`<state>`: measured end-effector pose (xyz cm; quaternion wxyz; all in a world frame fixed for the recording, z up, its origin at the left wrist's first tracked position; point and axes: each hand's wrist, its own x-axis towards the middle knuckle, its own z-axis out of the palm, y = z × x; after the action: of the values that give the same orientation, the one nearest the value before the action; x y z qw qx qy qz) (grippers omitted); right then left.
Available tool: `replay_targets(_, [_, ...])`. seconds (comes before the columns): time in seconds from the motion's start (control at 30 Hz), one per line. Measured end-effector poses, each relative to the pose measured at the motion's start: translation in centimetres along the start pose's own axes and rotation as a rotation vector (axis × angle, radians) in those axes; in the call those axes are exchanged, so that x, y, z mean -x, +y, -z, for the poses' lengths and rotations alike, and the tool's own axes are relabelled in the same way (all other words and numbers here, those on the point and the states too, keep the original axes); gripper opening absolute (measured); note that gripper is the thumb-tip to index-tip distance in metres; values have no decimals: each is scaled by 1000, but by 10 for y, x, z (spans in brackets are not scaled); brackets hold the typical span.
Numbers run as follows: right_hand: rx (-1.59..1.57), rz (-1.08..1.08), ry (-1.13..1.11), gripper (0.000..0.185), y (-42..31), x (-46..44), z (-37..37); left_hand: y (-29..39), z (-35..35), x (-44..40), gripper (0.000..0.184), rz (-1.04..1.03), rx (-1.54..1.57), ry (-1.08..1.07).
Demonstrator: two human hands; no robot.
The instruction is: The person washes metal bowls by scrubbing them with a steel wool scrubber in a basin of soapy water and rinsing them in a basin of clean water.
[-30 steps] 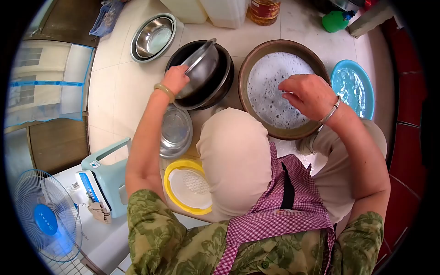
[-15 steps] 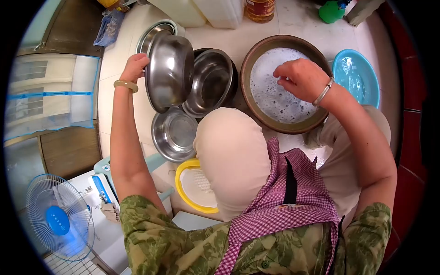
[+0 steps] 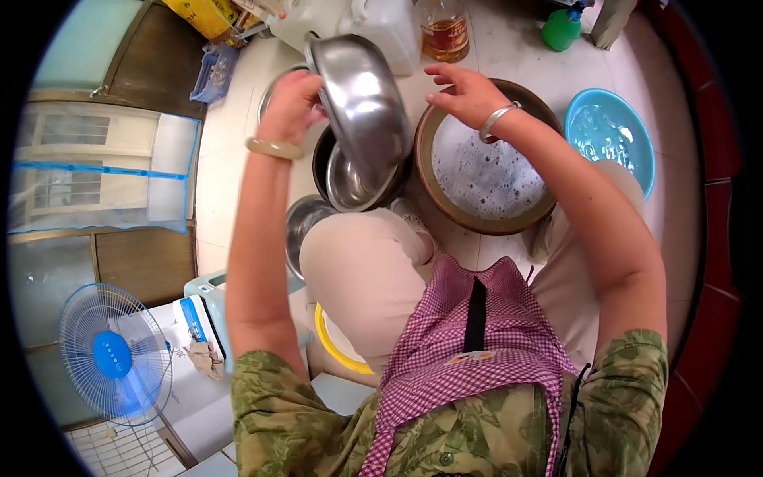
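My left hand (image 3: 294, 103) grips the rim of a shiny stainless steel basin (image 3: 362, 99), tilted on its side with its rounded outside toward the right. Below it, another steel basin (image 3: 350, 187) leans inside a dark pot (image 3: 322, 159). To the right, my right hand (image 3: 465, 95) hangs over the upper left rim of a brown tub (image 3: 425, 191) filled with foamy water (image 3: 489, 175). Its fingers are apart and hold nothing. A further steel basin (image 3: 300, 226) lies lower left, partly hidden by my knee.
A blue basin of clear water (image 3: 608, 135) stands right of the tub. Behind are a bottle of amber liquid (image 3: 445, 36), white jugs (image 3: 385, 32) and a green spray bottle (image 3: 562, 30). A fan (image 3: 111, 354) and a yellow-rimmed sieve (image 3: 338, 342) are lower left.
My left hand has lifted the steel basin and carried it rightward and toward the brown tub. My right hand has moved up and left, from above the foam to the tub's rim.
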<state>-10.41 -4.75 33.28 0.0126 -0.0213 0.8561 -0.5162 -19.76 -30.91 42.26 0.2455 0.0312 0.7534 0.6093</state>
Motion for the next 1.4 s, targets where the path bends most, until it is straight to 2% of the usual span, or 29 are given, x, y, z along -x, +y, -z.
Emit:
replay_targets(0.03, [-53, -5, 36, 54, 2, -2, -1, -3, -30, 10, 17, -12, 30, 45])
replay_targets(0.07, [-97, 44, 75, 67, 13, -9, -6, -9, -50, 16, 19, -19, 115, 22])
replay_targets(0.1, [-80, 69, 130, 71, 12, -8, -9, -16, -65, 17, 21, -25, 202, -5])
replay_targets(0.33, [263, -102, -29, 84, 11, 0, -17, -75, -103, 6, 23, 87, 448, -99])
replay_targets(0.47, [322, -139, -155, 76, 17, 4, -16, -80, -124, 7, 23, 149, 478, -99])
replay_targets(0.6, [369, -177, -349, 79, 15, 10, -4, -83, -143, 16, 18, 207, 334, 21])
replay_targets(0.7, [411, -139, -484, 81, 14, 15, 2, -95, -160, 22, 21, 215, 294, 45])
replay_targets(0.77, [463, -74, -473, 82, 24, 22, -1, -98, -171, 30, 21, 216, 254, 152])
replay_targets(0.83, [480, -45, -521, 82, 38, 23, -1, -115, -178, 23, 21, 200, 318, 166])
replay_targets(0.93, [466, 18, -474, 80, 43, 32, -1, -125, -186, 14, 29, 227, 254, 260])
replay_targets(0.97, [464, 5, -483, 80, 35, 35, 3, -152, -195, -1, 32, 122, 142, 373])
replay_targets(1.13, [483, -90, -554, 65, 31, 39, 13, -107, -196, 28, 43, 197, 29, 340])
replay_targets(1.4, [440, -80, -616, 60, 17, 43, 17, -87, -187, 39, 49, 275, 44, 243])
